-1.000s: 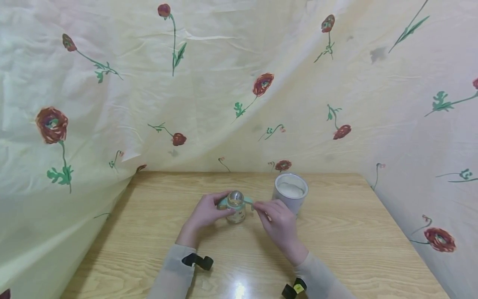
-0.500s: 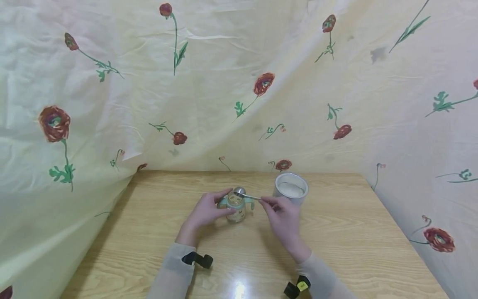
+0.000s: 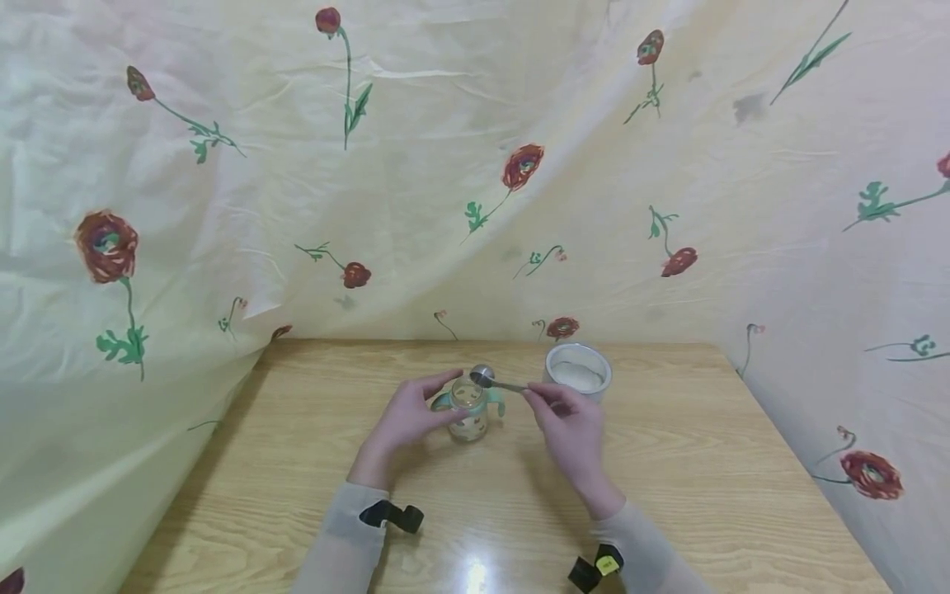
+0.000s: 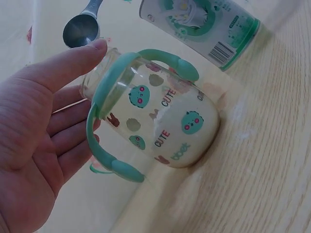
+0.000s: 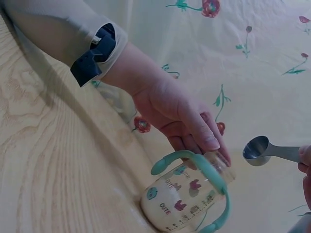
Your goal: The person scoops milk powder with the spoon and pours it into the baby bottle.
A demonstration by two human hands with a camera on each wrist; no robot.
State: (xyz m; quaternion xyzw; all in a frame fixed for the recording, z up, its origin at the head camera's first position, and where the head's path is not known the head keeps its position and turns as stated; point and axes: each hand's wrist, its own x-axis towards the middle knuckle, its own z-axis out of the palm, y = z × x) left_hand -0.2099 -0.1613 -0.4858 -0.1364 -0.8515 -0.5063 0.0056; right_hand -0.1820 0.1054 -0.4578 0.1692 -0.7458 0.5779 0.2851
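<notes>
A clear baby bottle (image 3: 469, 426) with mint-green handles and printed cartoon animals stands uncapped on the table; the left wrist view shows pale contents in its lower part. My left hand (image 3: 410, 418) holds it at the neck, thumb by the rim and fingers behind. Between thumb and fingers, my right hand (image 3: 573, 431) pinches the handle of a metal measuring scoop (image 3: 482, 376). The round bowl of the scoop (image 5: 256, 149) is just off the bottle's mouth, tilted, and its inside looks dark and bare. Most of the right hand falls outside the right wrist view.
Behind my right hand stands a white can (image 4: 194, 29) with a green label, its top uncovered and white powder inside. A wooden table (image 3: 698, 478) lies under everything. A flowered cloth (image 3: 416, 165) hangs along the back and sides.
My right hand has drawn the scoop up and to the right, from over the bottle's mouth to beside it. The bottle and my left hand have stayed in place.
</notes>
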